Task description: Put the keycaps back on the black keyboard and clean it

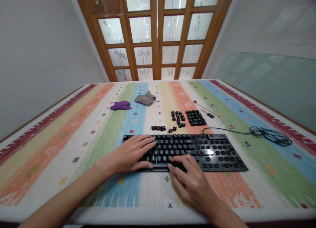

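Observation:
A black computer keyboard (pixel 177 152) lies flat on the striped tablecloth in front of me. Its letter keys are in place, while the right-hand section shows bare switch posts without caps. My left hand (pixel 134 152) rests across the keyboard's left end, palm down and fingers stretched out, the thumb along the space bar (pixel 160 165). At the front edge, right of middle, my right hand (pixel 190 178) is curled, with thumb and forefinger close together by the bottom key row. Whatever is between those fingertips is too small to make out.
Behind the keyboard lie loose keycaps (pixel 178 117), a short row of keycaps (pixel 158 128) and a block of keycaps (pixel 196 117). A thin wire tool (pixel 209 111), coiled cable (pixel 271 136), purple cloth (pixel 121 105) and grey cloth (pixel 145 98) are also on the tablecloth (pixel 98 185).

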Demonstrator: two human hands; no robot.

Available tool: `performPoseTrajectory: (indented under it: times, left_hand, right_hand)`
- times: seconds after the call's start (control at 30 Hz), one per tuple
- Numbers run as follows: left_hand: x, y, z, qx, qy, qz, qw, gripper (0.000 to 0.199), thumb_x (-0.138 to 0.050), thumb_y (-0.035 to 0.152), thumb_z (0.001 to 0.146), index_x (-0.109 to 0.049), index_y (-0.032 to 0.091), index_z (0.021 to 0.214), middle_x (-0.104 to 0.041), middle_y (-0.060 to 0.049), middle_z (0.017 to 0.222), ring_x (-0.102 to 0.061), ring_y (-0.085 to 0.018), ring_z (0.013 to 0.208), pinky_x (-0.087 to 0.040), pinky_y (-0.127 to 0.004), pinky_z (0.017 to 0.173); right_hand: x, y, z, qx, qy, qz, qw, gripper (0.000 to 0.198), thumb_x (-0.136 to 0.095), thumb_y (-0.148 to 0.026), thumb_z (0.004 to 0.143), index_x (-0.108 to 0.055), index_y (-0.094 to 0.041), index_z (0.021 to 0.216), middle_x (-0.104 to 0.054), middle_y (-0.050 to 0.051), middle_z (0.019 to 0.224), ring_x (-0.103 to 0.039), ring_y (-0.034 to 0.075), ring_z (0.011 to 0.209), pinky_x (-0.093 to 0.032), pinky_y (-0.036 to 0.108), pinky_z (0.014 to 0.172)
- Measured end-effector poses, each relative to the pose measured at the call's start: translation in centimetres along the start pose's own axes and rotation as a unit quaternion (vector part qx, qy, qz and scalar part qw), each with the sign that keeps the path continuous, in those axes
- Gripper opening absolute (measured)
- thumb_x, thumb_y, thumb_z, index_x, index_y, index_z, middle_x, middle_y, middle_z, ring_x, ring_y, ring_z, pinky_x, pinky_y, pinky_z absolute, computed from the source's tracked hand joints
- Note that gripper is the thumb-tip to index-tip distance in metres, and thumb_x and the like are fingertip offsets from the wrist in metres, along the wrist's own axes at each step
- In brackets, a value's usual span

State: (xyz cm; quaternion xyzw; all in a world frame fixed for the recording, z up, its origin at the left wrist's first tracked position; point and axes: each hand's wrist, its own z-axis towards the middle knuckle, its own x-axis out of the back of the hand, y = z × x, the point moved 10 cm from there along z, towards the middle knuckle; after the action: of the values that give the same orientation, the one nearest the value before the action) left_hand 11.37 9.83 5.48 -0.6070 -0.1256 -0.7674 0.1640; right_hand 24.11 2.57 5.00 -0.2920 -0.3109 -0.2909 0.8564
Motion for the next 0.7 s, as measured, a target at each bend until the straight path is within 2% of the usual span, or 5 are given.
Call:
performPoseTrajectory:
  times: [0.2,0.37,0.47,0.63,0.7]
  left_hand:
    - [-1.0,-1.4,0.9,0.012,-0.031,-0.047,0.998,0.078,-0.053,0.071,0.093,-0.046,0.014,0.146,-0.047,-0.017,0.153,-0.041,-0.032,0.144,-0.027,-0.054,0.12]
    - [-1.4,-0.8,1.4,-0.006,-0.019,-0.071,0.997,0.075,-0.057,0.068,0.092,-0.049,0.015,0.144,-0.046,-0.017,0.154,-0.039,-0.033,0.145,-0.034,-0.052,0.117]
    - [-1.9,-0.3,1.2,-0.015,-0.031,-0.071,0.997,0.067,-0.057,0.062,0.096,-0.05,0.016,0.144,-0.047,-0.015,0.154,-0.038,-0.033,0.145,-0.033,-0.056,0.117]
    - [-2.2,-0.4,0.5,-0.006,-0.016,-0.081,0.997,0.064,-0.056,0.06,0.097,-0.048,0.021,0.147,-0.043,-0.015,0.157,-0.036,-0.032,0.147,-0.031,-0.06,0.118]
    - [-2.3,-0.5,0.4,-0.003,-0.01,-0.086,0.996,0.06,-0.056,0.057,0.099,-0.049,0.022,0.147,-0.041,-0.015,0.158,-0.036,-0.032,0.147,-0.031,-0.06,0.117]
  right_hand:
    - [0.1,0.1,0.2,-0.004,0.004,-0.005,1.0,0.02,-0.053,-0.005,0.092,-0.069,-0.015,0.098,-0.065,0.013,0.102,-0.058,0.026,0.094,-0.054,0.042,0.08]
    - [-0.3,0.2,0.2,-0.01,0.002,-0.007,1.0,0.019,-0.053,-0.004,0.093,-0.068,-0.015,0.095,-0.065,0.013,0.102,-0.058,0.026,0.093,-0.054,0.043,0.08]
    - [-0.5,0.3,0.2,-0.013,-0.003,-0.018,1.0,0.018,-0.052,-0.005,0.094,-0.067,-0.015,0.093,-0.066,0.013,0.102,-0.059,0.026,0.093,-0.054,0.044,0.081]
    - [-1.3,-0.1,0.2,0.025,-0.034,-0.06,0.997,0.021,-0.049,-0.005,0.094,-0.066,-0.017,0.096,-0.066,0.014,0.126,-0.059,0.031,0.117,-0.051,0.056,0.097]
    - [-1.7,-0.4,0.2,0.046,-0.044,-0.068,0.996,0.024,-0.047,-0.003,0.093,-0.066,-0.017,0.097,-0.066,0.013,0.13,-0.057,0.031,0.124,-0.049,0.058,0.103]
